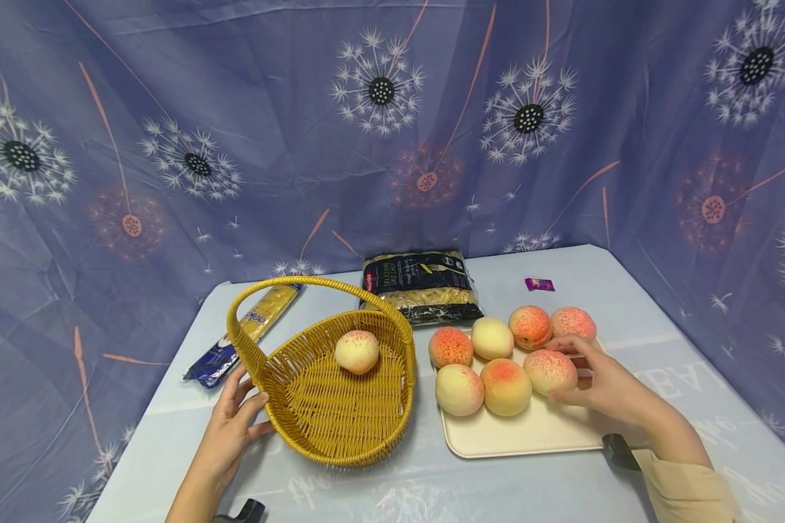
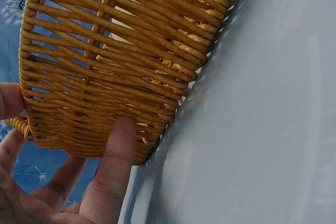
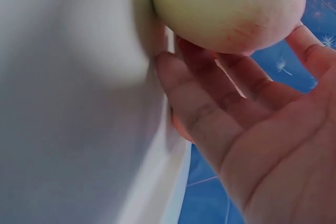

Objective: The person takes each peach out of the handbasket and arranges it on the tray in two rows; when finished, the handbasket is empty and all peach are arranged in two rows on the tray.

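Note:
My left hand point(image 1: 229, 428) holds the left side of a yellow wicker basket point(image 1: 340, 425) with a tall arched handle. In the left wrist view a fingertip presses the woven outer wall point(image 2: 105, 98) low down, and another finger reaches the rim. A pale pinkish peach point(image 1: 357, 352) lies inside the basket. On the right, my right hand point(image 1: 595, 381) grips a pink-and-cream peach point(image 1: 551, 372) at the right of the front row, fingers and thumb around its side. Several other peaches point(image 1: 506, 387) sit with it on a cream tray point(image 1: 530, 439).
A bag of pasta point(image 1: 425, 287) lies behind the basket and tray. A blue-and-yellow packet point(image 1: 251, 327) lies back left, partly behind the basket handle. One small purple wrapper point(image 1: 539, 284) is at the back right. A patterned blue curtain point(image 1: 288, 196) hangs behind the table.

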Available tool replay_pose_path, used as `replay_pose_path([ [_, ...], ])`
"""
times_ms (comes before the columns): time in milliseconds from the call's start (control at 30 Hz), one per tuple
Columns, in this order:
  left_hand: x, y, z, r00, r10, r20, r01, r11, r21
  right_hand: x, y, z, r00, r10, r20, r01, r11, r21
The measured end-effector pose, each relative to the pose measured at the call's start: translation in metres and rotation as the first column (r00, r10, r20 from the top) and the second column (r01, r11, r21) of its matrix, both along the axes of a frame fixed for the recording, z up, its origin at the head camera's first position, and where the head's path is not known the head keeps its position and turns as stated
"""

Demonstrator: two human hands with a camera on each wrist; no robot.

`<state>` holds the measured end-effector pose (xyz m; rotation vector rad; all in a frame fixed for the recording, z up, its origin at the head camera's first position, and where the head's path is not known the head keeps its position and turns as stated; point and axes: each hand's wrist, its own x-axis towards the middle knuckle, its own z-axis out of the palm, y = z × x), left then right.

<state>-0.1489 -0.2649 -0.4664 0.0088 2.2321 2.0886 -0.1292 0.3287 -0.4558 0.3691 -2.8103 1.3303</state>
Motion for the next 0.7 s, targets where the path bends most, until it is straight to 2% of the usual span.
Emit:
replay_pose_path([
  [167,0.0,0.001,0.0,1.0,-0.005,-0.011,0.005,1.0,0.001,0.004,0.0,0.012,1.0,-0.02,-0.009,0.021,0.999,0.048],
  [333,-0.001,0.001,0.0,1.0,-0.007,-0.009,0.007,1.0,-0.006,0.008,-0.006,0.034,0.993,-0.013,-0.116,0.028,0.992,0.127],
  [500,0.0,0.0,-0.001,1.0,-0.006,-0.007,0.006,1.0,-0.008,0.009,-0.02,0.054,0.968,0.041,-0.247,-0.009,0.992,0.126],
  [700,0.0,0.0,-0.001,1.0,-0.001,-0.008,0.001,1.0,-0.003,0.016,-0.047,0.082,0.962,0.067,-0.264,-0.035,0.992,0.125],
])
